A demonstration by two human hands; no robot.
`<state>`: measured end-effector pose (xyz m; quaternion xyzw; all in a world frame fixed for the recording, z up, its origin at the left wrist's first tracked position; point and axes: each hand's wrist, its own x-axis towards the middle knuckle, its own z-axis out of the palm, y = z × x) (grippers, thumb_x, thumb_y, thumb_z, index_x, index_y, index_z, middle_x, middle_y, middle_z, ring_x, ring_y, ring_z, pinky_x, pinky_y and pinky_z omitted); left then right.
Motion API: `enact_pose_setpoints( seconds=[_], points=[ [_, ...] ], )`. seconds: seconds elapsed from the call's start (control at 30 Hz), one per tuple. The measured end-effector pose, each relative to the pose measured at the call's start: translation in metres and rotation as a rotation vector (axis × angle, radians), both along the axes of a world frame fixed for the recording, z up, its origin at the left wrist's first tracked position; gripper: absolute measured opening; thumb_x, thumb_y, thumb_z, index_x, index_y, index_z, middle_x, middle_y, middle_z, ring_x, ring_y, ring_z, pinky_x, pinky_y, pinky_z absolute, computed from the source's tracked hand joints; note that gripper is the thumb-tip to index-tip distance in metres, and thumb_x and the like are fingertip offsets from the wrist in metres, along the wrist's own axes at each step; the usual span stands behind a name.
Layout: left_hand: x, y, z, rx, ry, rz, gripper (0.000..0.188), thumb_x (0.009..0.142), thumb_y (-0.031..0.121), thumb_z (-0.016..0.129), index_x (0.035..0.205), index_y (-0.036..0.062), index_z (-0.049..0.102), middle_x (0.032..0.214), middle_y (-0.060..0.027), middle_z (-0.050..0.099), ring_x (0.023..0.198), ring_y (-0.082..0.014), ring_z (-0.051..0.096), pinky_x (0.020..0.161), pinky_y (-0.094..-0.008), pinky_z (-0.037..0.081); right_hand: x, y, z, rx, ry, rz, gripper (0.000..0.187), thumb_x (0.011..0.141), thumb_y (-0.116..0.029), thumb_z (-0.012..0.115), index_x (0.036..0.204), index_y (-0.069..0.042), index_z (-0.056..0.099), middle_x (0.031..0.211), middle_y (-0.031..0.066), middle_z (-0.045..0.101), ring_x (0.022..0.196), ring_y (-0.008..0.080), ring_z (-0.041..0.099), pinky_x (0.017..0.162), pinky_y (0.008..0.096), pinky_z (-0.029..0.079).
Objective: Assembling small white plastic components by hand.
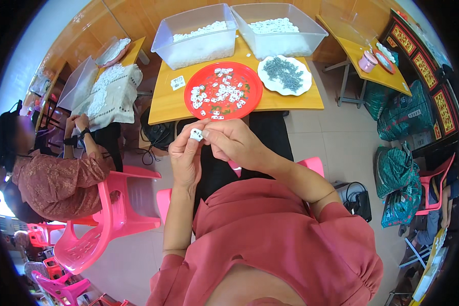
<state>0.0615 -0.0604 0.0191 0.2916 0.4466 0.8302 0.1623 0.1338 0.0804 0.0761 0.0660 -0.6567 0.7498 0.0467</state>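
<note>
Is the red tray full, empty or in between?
In between: small white pieces lie scattered and clustered on the red tray, with bare red surface showing around them.

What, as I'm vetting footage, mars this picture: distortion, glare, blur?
Head view: fisheye bending curves the black furniture with red-and-gold panels at right; same view, white glare burns out a lower-left patch; same view, bare left hand and right hand look fairly sharp, but the small white dark-marked piece between them shows too small for fine detail.
</note>
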Motion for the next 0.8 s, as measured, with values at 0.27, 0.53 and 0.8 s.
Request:
enact_pose_setpoints(
  seconds=[0.27, 0.53, 0.8],
  points=[
    [0.010, 0.011, -0.005, 0.093, -0.173, 0.024, 0.034, 0.091, 0.021, 0.058, 0.116, -0.0025, 0.056, 0.116, -0.0114, 0.058, 0.095, -0.0129, 0.056, 0.081, -0.0252, 0.046, -0.001, 0.003, -0.003, -0.023, -0.014, 0.007, 0.034, 0.094, -0.017, 0.044, 0.065, -0.001, 0.053, 0.050, -0.0016, 0.044, 0.046, 0.0043, 0.039, 0.043, 0.0236, 0.031],
    [0.008, 0.011, -0.001, 0.043, -0.079, 0.154, 0.042, 0.094, 0.030, 0.051, 0.120, -0.0022, 0.050, 0.118, -0.0141, 0.057, 0.105, -0.0194, 0.055, 0.087, -0.0284, 0.045, -0.006, 0.007, -0.014, 0.016, 0.048, 0.063, 0.025, 0.095, -0.021, 0.048, 0.088, 0.000, 0.061, 0.055, -0.0040, 0.045, 0.048, 0.0015, 0.039, 0.043, 0.0195, 0.029],
    [-0.019, -0.010, 0.008, -0.005, -0.294, 0.197, 0.025, 0.094, 0.024, 0.052, 0.106, 0.0025, 0.058, 0.092, -0.0036, 0.062, 0.080, -0.0085, 0.056, 0.068, -0.0209, 0.043, -0.003, 0.050, 0.003, 0.457, -0.038, 0.423, 0.026, 0.089, -0.020, 0.052, 0.080, 0.002, 0.064, 0.053, 0.0033, 0.054, 0.047, 0.0068, 0.049, 0.047, 0.0233, 0.039]
  ],
)
